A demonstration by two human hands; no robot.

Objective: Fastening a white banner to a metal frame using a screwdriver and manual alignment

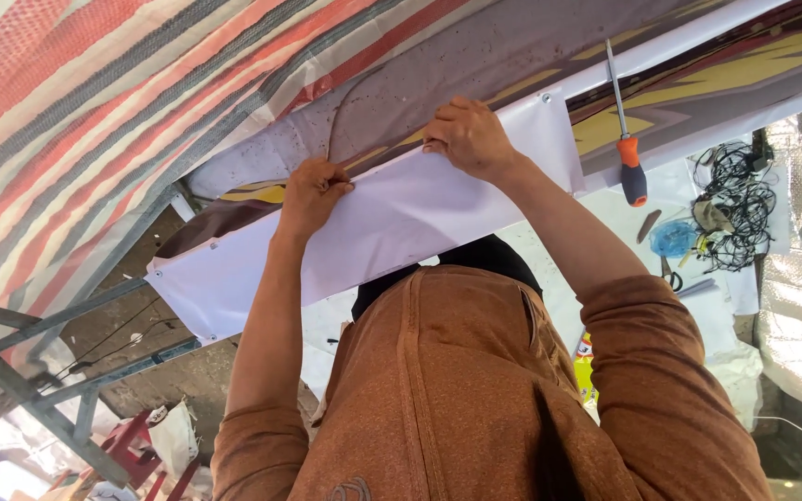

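A white banner sheet [401,223] with metal eyelets at its corners stretches across in front of my brown shirt. My left hand [313,190] pinches its far edge left of the middle. My right hand [466,134] grips the same edge further right, fingers curled over it. A thin grey cord [334,121] curves up from beside my left hand. Past the edge lie a grey printed sheet and a yellow and brown printed banner [661,93].
A screwdriver [631,172] with an orange handle lies right of my right hand. Further right are tangled black cables [735,204], a blue round thing [672,238] and scissors [670,274]. A red and grey striped tarp [95,102] covers the left; a metal frame [39,390] stands at lower left.
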